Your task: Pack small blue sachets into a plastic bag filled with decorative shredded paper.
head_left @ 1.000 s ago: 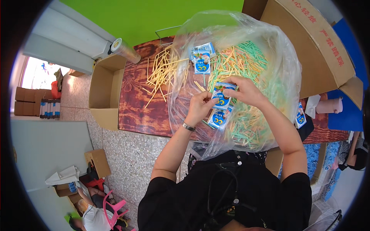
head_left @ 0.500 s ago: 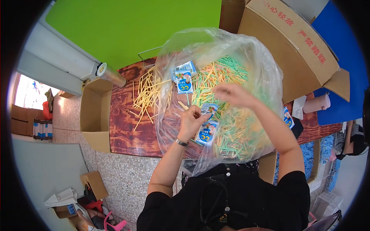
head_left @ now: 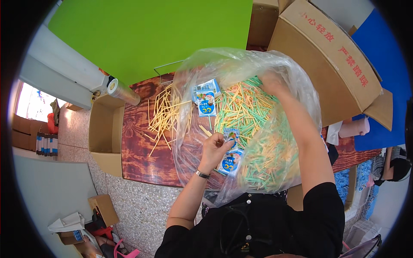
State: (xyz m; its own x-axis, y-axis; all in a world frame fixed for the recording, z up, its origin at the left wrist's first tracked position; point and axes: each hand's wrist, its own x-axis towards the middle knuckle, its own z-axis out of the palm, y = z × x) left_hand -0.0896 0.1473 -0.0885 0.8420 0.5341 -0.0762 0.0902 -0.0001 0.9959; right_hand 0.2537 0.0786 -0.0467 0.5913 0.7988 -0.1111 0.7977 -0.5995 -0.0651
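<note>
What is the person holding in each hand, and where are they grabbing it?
The left hand grips small blue-and-white packets by their upper ends. The right hand reaches into the clear plastic bag among coloured sticks; its hold cannot be told.

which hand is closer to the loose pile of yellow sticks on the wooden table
Left. The left hand holds small blue and white packets just right of the loose yellow sticks. The right hand is farther right, inside the clear plastic bag.

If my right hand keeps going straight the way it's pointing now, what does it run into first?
Most likely the clear plastic bag: the right hand reaches up and away inside it, over the green and orange sticks, and the bag's far wall lies just beyond the fingers. Depth is hard to judge here.
</note>
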